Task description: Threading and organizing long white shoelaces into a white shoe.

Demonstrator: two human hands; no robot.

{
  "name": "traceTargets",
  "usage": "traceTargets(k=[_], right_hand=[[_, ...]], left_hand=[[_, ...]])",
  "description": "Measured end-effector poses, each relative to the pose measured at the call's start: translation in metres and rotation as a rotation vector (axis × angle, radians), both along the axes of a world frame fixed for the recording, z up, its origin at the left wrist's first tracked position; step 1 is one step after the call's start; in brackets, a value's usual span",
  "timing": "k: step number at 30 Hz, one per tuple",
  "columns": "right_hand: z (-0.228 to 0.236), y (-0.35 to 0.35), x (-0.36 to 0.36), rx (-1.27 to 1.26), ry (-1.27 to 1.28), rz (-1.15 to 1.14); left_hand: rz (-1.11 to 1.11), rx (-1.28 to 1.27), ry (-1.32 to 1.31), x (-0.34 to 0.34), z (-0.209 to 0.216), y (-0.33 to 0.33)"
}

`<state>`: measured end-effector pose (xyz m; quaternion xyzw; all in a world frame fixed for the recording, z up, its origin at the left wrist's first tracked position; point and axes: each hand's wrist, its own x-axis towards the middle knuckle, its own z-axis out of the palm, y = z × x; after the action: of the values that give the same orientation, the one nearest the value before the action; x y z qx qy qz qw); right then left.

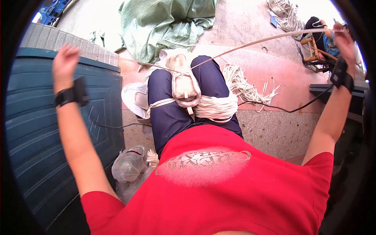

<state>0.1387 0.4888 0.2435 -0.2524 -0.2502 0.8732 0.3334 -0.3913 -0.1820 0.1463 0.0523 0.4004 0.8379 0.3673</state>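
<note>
A pale beige shoe [185,86] lies on my lap between my thighs, its toe toward me. From its upper part a pale shoelace [274,37] stretches in a long arc to the upper right. My right hand [344,44], raised far out at the right, is closed on that shoelace. A thinner strand runs from the shoe toward the left and fades from sight. My left hand [66,64] is raised at the far left, blurred, with its fingers curled; what it holds cannot be made out. A bundle of white laces [217,109] rests across my right thigh.
More loose laces [243,84] lie on the floor right of my knees. A blue panelled door [43,129] stands close at left, with clear plastic bags [129,166] beside my hip. A green tarp [164,27] lies ahead. At far right is a wooden-framed seat [313,49].
</note>
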Motion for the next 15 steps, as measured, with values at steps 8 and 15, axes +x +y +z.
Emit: traceTargets(k=[8, 15], right_hand=[[-0.233, -0.198, -0.100, 0.963, -0.662, 0.517], [-0.280, -0.375, -0.154, 1.738, -0.727, 0.946]], left_hand=[[0.303, -0.594, -0.045, -0.024, -0.034, -0.113], [-0.504, -0.727, -0.143, 0.154, -0.121, 0.066]])
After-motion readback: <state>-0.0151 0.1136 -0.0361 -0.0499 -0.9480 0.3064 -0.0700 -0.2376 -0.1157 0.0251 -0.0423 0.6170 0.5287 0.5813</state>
